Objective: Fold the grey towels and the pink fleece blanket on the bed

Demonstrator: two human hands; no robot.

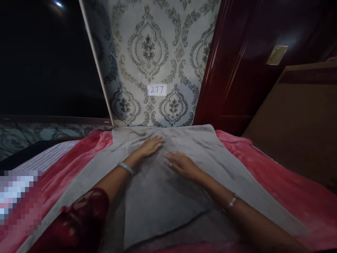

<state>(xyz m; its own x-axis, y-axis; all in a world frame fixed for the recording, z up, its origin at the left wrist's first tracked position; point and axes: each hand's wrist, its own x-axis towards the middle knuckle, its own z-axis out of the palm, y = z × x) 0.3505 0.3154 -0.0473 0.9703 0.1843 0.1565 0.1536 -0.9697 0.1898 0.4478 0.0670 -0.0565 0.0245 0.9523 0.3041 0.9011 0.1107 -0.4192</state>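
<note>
My left hand (150, 145) lies palm down on the grey towel (168, 189), fingers stretched flat and released, gripping nothing. My right hand (184, 165) lies flat just beside it, a little nearer to me, fingers likewise spread and released; the two hands are close but not touching. A pale bangle (125, 168) sits on my left wrist, a thin bracelet (231, 201) on my right.

The grey towel is spread lengthwise over the red blanket (276, 182), running from my body to the foot of the patterned wall (158, 52). A folded upper layer of the towel lies under both hands, its edge showing as a dark diagonal line near my right forearm.

A small white label (157, 90) reading 277 is fixed to the wall. A dark red wooden door (237, 70) stands to the right of the wall, and a striped sheet (50, 156) shows at the left beside the blanket.
</note>
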